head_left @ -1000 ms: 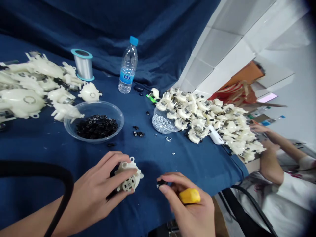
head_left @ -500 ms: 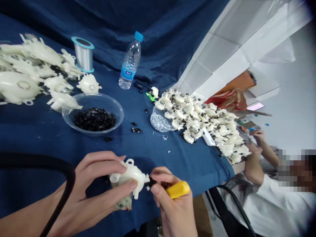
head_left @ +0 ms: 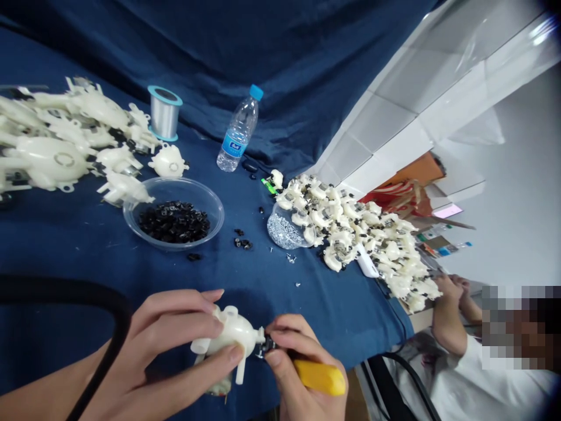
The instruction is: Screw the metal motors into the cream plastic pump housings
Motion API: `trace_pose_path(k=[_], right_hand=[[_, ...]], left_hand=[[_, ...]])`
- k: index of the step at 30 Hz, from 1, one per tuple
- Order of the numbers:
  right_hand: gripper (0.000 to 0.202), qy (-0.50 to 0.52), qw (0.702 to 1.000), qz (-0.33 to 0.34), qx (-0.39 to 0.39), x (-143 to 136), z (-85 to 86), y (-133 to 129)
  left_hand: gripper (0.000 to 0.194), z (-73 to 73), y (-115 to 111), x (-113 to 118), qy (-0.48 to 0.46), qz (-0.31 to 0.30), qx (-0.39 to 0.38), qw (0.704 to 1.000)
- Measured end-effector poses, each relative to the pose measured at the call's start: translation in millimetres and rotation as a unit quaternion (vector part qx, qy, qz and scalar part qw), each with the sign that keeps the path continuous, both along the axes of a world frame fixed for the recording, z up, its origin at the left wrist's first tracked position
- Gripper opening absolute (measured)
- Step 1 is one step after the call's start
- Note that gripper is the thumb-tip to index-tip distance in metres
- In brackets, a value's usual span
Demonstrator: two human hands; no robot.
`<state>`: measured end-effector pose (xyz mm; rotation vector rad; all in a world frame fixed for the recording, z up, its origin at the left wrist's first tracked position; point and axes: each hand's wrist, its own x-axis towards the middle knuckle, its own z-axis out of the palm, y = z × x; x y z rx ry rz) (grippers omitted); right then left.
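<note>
My left hand is closed around a cream-white plastic housing, a rounded shell with short tubes and a narrow neck pointing right. Underneath the shell, a greyish part shows partly. Between the thumb and fingers of my right hand is a small black plastic piece, held at the tip of the neck; a shiny metal bit shows beside it. The same hand has a yellow tool handle tucked against its palm; the tool's other end is hidden. Whether the black piece is seated on the neck, I cannot tell.
A clear bowl holds many black pieces. Beyond lie a smaller tub of screws, piled white housings, a water bottle and a wire spool. More housings lie left. Another person sits right.
The whole scene sits slightly lower in view. The housing has tipped a little in my left hand, and the yellow handle has dropped lower with my right hand.
</note>
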<state>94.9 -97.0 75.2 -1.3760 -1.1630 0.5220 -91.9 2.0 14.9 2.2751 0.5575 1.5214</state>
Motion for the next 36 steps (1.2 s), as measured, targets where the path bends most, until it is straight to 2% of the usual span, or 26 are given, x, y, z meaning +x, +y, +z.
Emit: trace_pose_path(k=[3, 7, 10, 13, 18, 23, 27, 31, 36], right_hand=[[0.036, -0.010, 1.000, 0.011, -0.004, 2, -1.7, -1], [0.032, 0.036, 0.998, 0.021, -0.044, -1, -4.5, -1], [0.018, 0.081, 0.993, -0.042, -0.068, -9, -3.3, -1], [0.009, 0.081, 0.989, -0.092, -0.086, -12, -1.8, 0], [0.004, 0.035, 0.989, -0.055, -0.130, -7, -6.6, -2], [0.018, -0.021, 0.973, -0.107, -0.203, -17, -8.9, -3], [0.014, -0.059, 0.966, -0.077, -0.238, -20, -11.0, 3], [0.012, -0.091, 0.963, -0.050, -0.248, -16, -20.3, 13], [0.013, -0.132, 0.959, -0.037, -0.248, -15, -28.6, 20]], left_hand=[[0.032, 4.0, 2, 2, -0.023, -0.015, 0.051, 0.998], [0.036, 4.7, 2, 4, -0.027, -0.025, 0.053, 0.998], [0.043, 5.9, 3, 4, -0.014, -0.044, 0.071, 0.996], [0.042, 8.0, 2, 2, -0.008, -0.053, 0.048, 0.997], [0.033, 13.0, 5, -3, 0.054, -0.089, 0.068, 0.992], [0.020, 23.6, 9, 4, 0.079, -0.127, 0.021, 0.989], [0.020, 19.9, 9, 10, 0.102, -0.146, -0.018, 0.984], [0.018, 14.8, 9, 16, 0.154, -0.139, -0.032, 0.978], [0.017, 18.2, 8, 26, 0.206, -0.124, -0.073, 0.968]])
